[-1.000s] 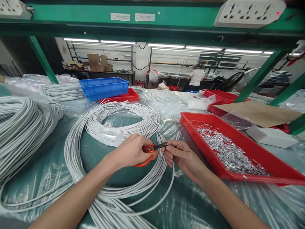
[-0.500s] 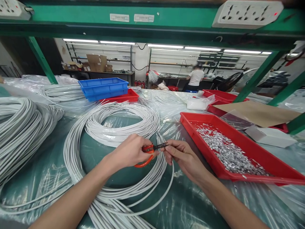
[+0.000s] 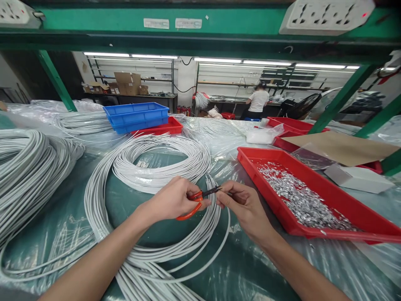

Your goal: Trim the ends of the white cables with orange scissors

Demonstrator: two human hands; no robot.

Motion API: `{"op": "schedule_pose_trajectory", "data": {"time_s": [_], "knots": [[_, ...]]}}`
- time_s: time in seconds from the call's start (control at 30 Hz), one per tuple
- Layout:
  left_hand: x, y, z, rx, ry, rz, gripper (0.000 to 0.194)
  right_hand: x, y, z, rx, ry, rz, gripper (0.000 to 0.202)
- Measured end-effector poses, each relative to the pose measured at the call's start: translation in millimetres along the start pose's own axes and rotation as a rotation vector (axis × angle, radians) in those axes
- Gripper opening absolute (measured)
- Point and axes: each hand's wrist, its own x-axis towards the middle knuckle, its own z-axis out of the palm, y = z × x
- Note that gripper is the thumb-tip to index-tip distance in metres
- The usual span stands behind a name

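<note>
My left hand (image 3: pixel 175 198) is closed around the orange handles of a pair of scissors (image 3: pixel 189 213). Their dark, narrow blades point right and meet the fingertips of my right hand (image 3: pixel 246 205). That hand is closed in a pinch on the end of a white cable (image 3: pixel 224 242), which curves up from the loose bundle below. The exact tip between blades and fingers is too small to make out. Under both hands lies a coil of white cables (image 3: pixel 95 196), with another white cable coil (image 3: pixel 153 177) just behind it.
At right, a red tray (image 3: pixel 313 235) holds many small silvery metal pieces. A larger cable coil (image 3: pixel 34 179) sits at left. Blue bins (image 3: pixel 136 117) stand at the back, near a white box (image 3: pixel 357 177) and brown cardboard (image 3: pixel 341 146). A green frame (image 3: pixel 94 21) crosses above; a person (image 3: pixel 258 102) stands far off.
The fingers of my right hand have drawn up and curled in slightly near the blade tips. My left hand with the scissors has hardly moved.
</note>
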Motion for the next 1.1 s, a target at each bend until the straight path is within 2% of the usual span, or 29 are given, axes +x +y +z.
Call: {"op": "schedule_pose_trajectory", "data": {"time_s": [0.33, 0.53, 0.7, 0.8, 0.97, 1.1], "knots": [[-1, 1, 4.2, -0.059, -0.044, -0.037, 0.047, -8, 4, 3, -0.427, 0.142, -0.302, 0.018], [0, 8, 19.1, -0.024, 0.105, -0.086, 0.055, -8, 1, 3, -0.647, 0.229, -0.487, 0.018], [-3, 13, 24.2, -0.043, 0.121, -0.119, 0.051, -8, 1, 3, -0.722, 0.281, -0.606, 0.018], [-5, 16, 22.2, -0.07, 0.118, -0.124, 0.049, -9, 3, 4, -0.646, 0.264, -0.575, 0.014], [-5, 17, 17.8, -0.096, 0.108, -0.125, 0.05, -7, 5, 2, -0.436, 0.186, -0.391, 0.005], [-3, 13, 16.9, -0.077, 0.12, -0.126, 0.049, -3, 5, 1, -0.267, 0.121, -0.24, 0.01]]}}
